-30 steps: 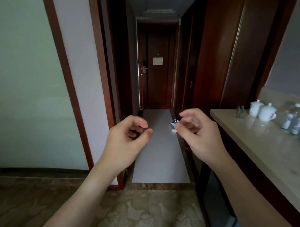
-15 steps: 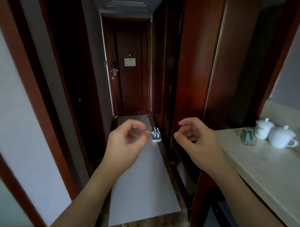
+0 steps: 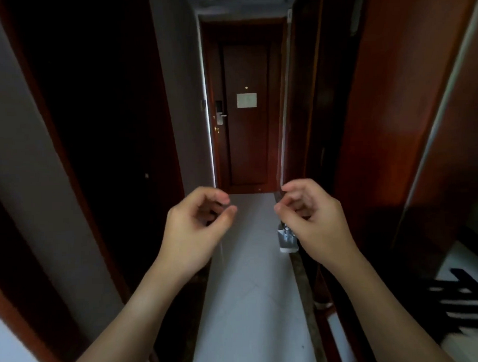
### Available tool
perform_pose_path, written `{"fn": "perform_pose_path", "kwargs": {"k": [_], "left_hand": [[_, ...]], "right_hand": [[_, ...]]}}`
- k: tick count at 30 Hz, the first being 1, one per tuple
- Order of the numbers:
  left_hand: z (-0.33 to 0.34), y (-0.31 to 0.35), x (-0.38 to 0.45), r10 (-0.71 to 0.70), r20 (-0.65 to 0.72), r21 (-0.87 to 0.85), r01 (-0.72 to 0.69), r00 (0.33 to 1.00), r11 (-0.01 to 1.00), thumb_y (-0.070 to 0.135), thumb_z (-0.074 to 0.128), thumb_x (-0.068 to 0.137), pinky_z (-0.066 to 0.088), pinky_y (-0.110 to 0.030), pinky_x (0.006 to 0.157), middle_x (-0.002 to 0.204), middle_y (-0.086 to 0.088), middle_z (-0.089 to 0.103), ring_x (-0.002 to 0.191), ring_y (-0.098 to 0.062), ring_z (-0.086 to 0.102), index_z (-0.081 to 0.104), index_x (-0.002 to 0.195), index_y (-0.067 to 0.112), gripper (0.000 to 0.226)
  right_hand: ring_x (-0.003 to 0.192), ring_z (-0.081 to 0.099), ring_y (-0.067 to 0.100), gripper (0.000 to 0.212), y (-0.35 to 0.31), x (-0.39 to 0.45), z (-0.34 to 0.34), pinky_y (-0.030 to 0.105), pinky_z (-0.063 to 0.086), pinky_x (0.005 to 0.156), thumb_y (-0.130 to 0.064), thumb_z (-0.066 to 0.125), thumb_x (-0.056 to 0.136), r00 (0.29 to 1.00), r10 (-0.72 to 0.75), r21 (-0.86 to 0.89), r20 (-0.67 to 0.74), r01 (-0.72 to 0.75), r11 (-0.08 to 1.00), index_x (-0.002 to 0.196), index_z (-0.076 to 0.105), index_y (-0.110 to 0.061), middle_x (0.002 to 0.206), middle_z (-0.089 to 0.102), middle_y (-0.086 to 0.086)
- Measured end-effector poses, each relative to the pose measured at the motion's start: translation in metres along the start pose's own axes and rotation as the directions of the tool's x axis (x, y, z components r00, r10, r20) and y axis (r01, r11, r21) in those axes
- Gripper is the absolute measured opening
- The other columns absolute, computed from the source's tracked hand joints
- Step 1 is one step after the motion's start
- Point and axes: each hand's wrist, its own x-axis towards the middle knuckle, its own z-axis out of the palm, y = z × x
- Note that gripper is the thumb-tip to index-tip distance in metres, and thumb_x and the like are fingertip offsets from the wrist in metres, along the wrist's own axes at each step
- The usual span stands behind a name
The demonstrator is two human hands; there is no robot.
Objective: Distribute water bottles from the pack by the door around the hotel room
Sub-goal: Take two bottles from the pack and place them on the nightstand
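The pack of water bottles [image 3: 286,240] is seen on the pale floor strip [image 3: 252,288] just right of the frame's centre, partly covered by the right hand [image 3: 312,221]. Both the right hand and the left hand [image 3: 197,225] are held up mid-frame, fingers loosely curled, nothing grasped. The dark wooden door [image 3: 248,137] is set at upper centre, beyond the pack.

door [image 3: 248,137] dark red-brown, pale grey notice [image 3: 246,100] on it; floor [image 3: 250,302] plain light grey; right panelling [image 3: 387,121] reddish wood; bottle pack [image 3: 286,240] clear/whitish.
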Motion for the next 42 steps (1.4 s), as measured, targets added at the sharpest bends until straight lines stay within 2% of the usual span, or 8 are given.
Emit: {"fn": "perform_pose_path", "kwargs": {"k": [4, 11, 16, 21, 24, 32, 35, 42], "left_hand": [[0.01, -0.069, 0.062, -0.012, -0.032, 0.013, 0.012, 0.999, 1.0, 0.035, 0.07, 0.076, 0.054, -0.02, 0.075, 0.088, 0.007, 0.071, 0.082, -0.012, 0.07, 0.07, 0.091, 0.019, 0.022], [0.029, -0.223, 0.202, -0.051, -0.059, -0.02, 0.05, 0.997, 0.999, 0.035, 0.07, 0.076, 0.054, -0.021, 0.076, 0.089, 0.009, 0.071, 0.084, -0.011, 0.069, 0.069, 0.09, 0.024, 0.017], [0.059, -0.308, 0.321, -0.046, 0.015, -0.051, 0.047, 0.999, 0.998, 0.018, 0.076, 0.079, 0.053, -0.022, 0.074, 0.087, 0.008, 0.072, 0.081, -0.009, 0.068, 0.071, 0.092, 0.023, 0.014], [0.109, -0.368, 0.416, 0.004, 0.054, -0.109, 0.001, 0.999, 0.994, 0.037, 0.069, 0.074, 0.053, -0.022, 0.075, 0.087, 0.007, 0.072, 0.08, -0.008, 0.068, 0.071, 0.092, 0.018, 0.026], [0.147, -0.411, 0.464, 0.0, 0.089, -0.134, 0.012, 0.996, 0.991, 0.04, 0.067, 0.074, 0.051, -0.018, 0.075, 0.089, 0.011, 0.072, 0.08, -0.005, 0.067, 0.07, 0.091, 0.023, 0.024], [0.26, -0.522, 0.592, 0.039, 0.118, -0.114, -0.026, 0.992, 0.993, 0.034, 0.07, 0.074, 0.048, -0.013, 0.069, 0.083, 0.005, 0.071, 0.072, -0.003, 0.065, 0.071, 0.091, 0.015, 0.025], [0.293, -0.559, 0.646, 0.021, 0.112, -0.083, -0.011, 0.994, 0.996, 0.018, 0.074, 0.077, 0.05, -0.015, 0.068, 0.084, 0.003, 0.071, 0.073, -0.004, 0.065, 0.07, 0.09, 0.019, 0.014], [0.343, -0.65, 0.755, -0.017, 0.123, -0.075, 0.026, 0.992, 0.997, 0.007, 0.076, 0.08, 0.048, -0.01, 0.065, 0.084, 0.003, 0.072, 0.071, -0.001, 0.065, 0.069, 0.089, 0.019, 0.017]], "right_hand": [[0.075, 0.065, 0.014, 0.023, 0.06, 0.078, 0.033, 0.017, 0.05, 0.067, -0.012, 0.076, 0.081, 0.999, -0.002, 0.017, 0.041, 0.002, 1.0, 0.098, 0.066, -0.023, 0.081, 0.069, -0.005], [0.073, 0.065, 0.009, 0.022, 0.177, 0.23, 0.107, 0.022, 0.053, 0.068, -0.01, 0.075, 0.082, 0.999, 0.0, -0.008, 0.043, 0.001, 1.0, 0.099, 0.067, -0.022, 0.081, 0.07, -0.003], [0.073, 0.066, 0.009, 0.024, 0.227, 0.349, 0.139, 0.017, 0.051, 0.067, -0.008, 0.075, 0.083, 0.999, 0.018, -0.028, 0.027, -0.017, 0.999, 0.1, 0.066, -0.022, 0.081, 0.071, -0.002], [0.075, 0.067, 0.012, 0.025, 0.286, 0.434, 0.145, 0.022, 0.054, 0.067, -0.011, 0.075, 0.082, 0.999, 0.037, -0.069, -0.024, -0.038, 0.997, 0.104, 0.066, -0.018, 0.083, 0.071, 0.0], [0.075, 0.067, 0.01, 0.024, 0.332, 0.481, 0.143, 0.017, 0.051, 0.065, -0.014, 0.076, 0.082, 0.997, 0.064, -0.11, -0.036, -0.068, 0.992, 0.102, 0.065, -0.023, 0.084, 0.071, -0.003], [0.076, 0.068, 0.007, 0.024, 0.477, 0.628, 0.135, 0.017, 0.053, 0.068, -0.014, 0.075, 0.082, 0.991, 0.063, -0.058, -0.114, -0.07, 0.996, 0.104, 0.066, -0.019, 0.082, 0.071, -0.006], [0.078, 0.068, 0.005, 0.023, 0.525, 0.692, 0.138, 0.018, 0.054, 0.071, -0.015, 0.075, 0.082, 0.986, 0.086, -0.007, -0.144, -0.088, 0.996, 0.104, 0.066, -0.018, 0.081, 0.071, -0.004], [0.082, 0.069, 0.003, 0.025, 0.607, 0.815, 0.161, 0.015, 0.054, 0.072, -0.017, 0.074, 0.082, 0.995, 0.071, -0.053, -0.072, -0.075, 0.996, 0.105, 0.065, -0.021, 0.084, 0.071, -0.007]]}}
